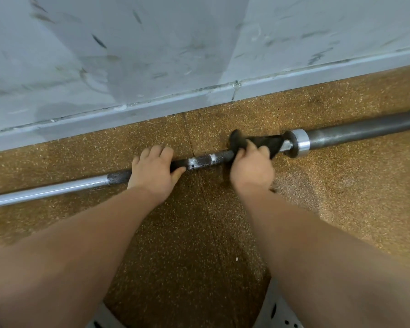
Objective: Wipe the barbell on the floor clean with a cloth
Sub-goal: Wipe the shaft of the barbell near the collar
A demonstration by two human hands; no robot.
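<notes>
Barbell [200,162]: lies on the speckled brown floor [341,197], running left to right just beside the foot of the wall [128,55].
Cloth [265,142]: dark and bunched round the thin shaft, just left of the shiny collar [298,143], where the thick dark sleeve [365,130] begins.
Right hand [251,169]: grip clamped on the cloth, fingers curled over it and over the shaft beneath.
Left hand [152,174]: grip closed round the rough, knurled part of the shaft, fingers over the top and thumb on the near side. A short bare stretch of shaft separates it from the right hand.
Surroundings: the pale wall and its baseboard [152,107] behind the bar are scuffed. A floor seam passes under the shaft between the hands. A grey perforated shoe [279,313] shows at the bottom edge.
</notes>
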